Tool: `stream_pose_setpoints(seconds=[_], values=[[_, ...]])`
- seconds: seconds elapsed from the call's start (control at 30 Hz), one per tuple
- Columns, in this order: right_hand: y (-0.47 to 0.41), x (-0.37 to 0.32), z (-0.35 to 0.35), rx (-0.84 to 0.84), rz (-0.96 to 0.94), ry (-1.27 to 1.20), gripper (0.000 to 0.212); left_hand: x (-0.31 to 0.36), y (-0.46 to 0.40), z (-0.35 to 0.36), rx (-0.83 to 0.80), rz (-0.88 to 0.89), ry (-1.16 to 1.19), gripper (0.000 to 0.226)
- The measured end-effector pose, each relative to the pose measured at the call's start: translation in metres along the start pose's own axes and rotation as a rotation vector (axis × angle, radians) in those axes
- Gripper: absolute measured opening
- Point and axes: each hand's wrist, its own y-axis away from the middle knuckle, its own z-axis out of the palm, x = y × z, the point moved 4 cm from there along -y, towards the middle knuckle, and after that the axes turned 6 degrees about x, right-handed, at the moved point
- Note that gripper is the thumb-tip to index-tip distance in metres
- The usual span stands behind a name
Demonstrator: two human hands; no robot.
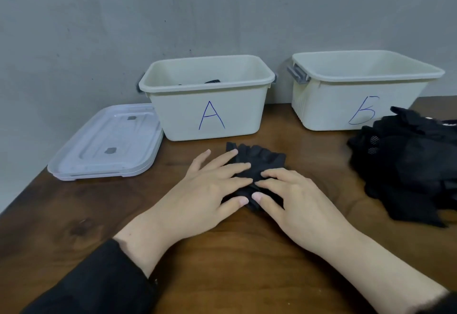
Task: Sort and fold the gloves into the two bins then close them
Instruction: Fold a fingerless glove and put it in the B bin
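Your left hand (210,191) and right hand (295,198) lie flat at the centre of the frame with fingers straight and spread, pressing a black glove (259,159) onto the wooden table (222,264), fingertips nearly meeting over it. Behind the glove stands the open bin marked A (210,115) with something dark inside, its clear lid (106,145) lying to its left, and the second open bin (356,105) sits at the upper right. At the right edge, a pile of black gloves (408,165) rests on the table, well apart from your hands.
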Motion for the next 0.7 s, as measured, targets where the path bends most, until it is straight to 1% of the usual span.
stream_pose_setpoints(seconds=[0.07, 0.2, 0.3, 0.4, 0.5, 0.57, 0.63, 0.7], values=[[-0.002, 0.001, 0.000, -0.010, 0.016, -0.009, 0.055, -0.005, 0.000, 0.002, -0.023, -0.021, -0.022, 0.058], [-0.009, 0.003, 0.001, -0.044, 0.036, -0.011, 0.063, -0.007, -0.002, 0.000, 0.005, -0.032, -0.103, 0.061], [-0.012, 0.004, 0.003, -0.071, 0.032, 0.039, 0.055, -0.009, -0.002, -0.004, 0.052, -0.057, -0.147, 0.061], [-0.010, 0.006, 0.004, -0.097, 0.037, 0.056, 0.048, -0.011, 0.001, -0.007, 0.040, -0.137, -0.156, 0.068], [-0.007, 0.005, 0.004, -0.122, 0.022, 0.033, 0.052, -0.010, 0.004, -0.010, 0.041, -0.219, -0.117, 0.074], [-0.006, 0.002, 0.001, -0.108, -0.005, 0.016, 0.057, -0.010, 0.005, -0.009, 0.038, -0.234, -0.110, 0.073], [-0.005, -0.003, -0.003, -0.097, -0.060, 0.029, 0.057, -0.011, 0.006, -0.007, 0.018, -0.221, -0.167, 0.068], [-0.002, -0.008, -0.001, -0.148, -0.100, 0.057, 0.059, -0.010, 0.005, -0.008, 0.011, -0.211, -0.229, 0.061]])
